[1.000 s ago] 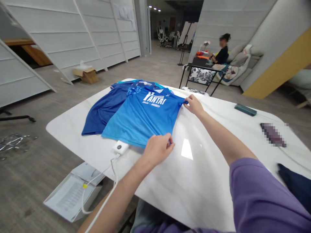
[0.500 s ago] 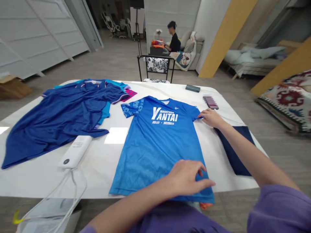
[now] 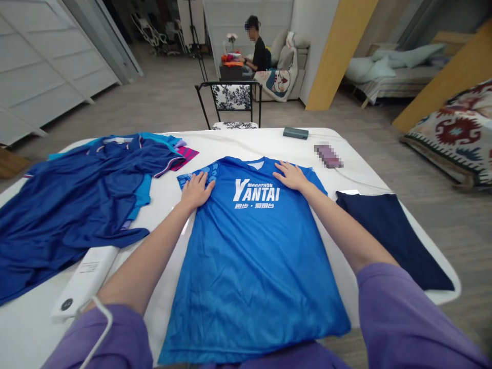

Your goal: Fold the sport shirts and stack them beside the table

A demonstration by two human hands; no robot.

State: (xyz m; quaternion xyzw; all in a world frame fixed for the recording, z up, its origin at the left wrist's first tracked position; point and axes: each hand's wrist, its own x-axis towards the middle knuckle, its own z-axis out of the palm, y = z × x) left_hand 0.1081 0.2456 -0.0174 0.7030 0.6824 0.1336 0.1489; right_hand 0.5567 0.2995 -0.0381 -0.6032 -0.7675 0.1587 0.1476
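Observation:
A blue T-shirt (image 3: 253, 256) with white "Marathon Yantai" lettering lies spread face up on the white table (image 3: 230, 142), its collar at the far end and its hem at the near edge. My left hand (image 3: 197, 190) rests flat on the patterned left sleeve and shoulder, fingers apart. On the other shoulder, beside the collar, my right hand (image 3: 291, 176) lies flat with its fingers spread. Neither hand grips the fabric.
Several shirts, a dark blue polo (image 3: 88, 195) on top, are heaped at left. Near them lies a white power bank (image 3: 85, 279) with a cable. At right are folded navy cloth (image 3: 388, 236), a phone (image 3: 328, 155) and a dark box (image 3: 295, 133). Beyond stand a chair (image 3: 232, 97) and a seated person (image 3: 259, 54).
My left hand has gone from above the lower shirt to its left shoulder. My right hand has let go of the right sleeve edge and moved inward. The view has shifted closer.

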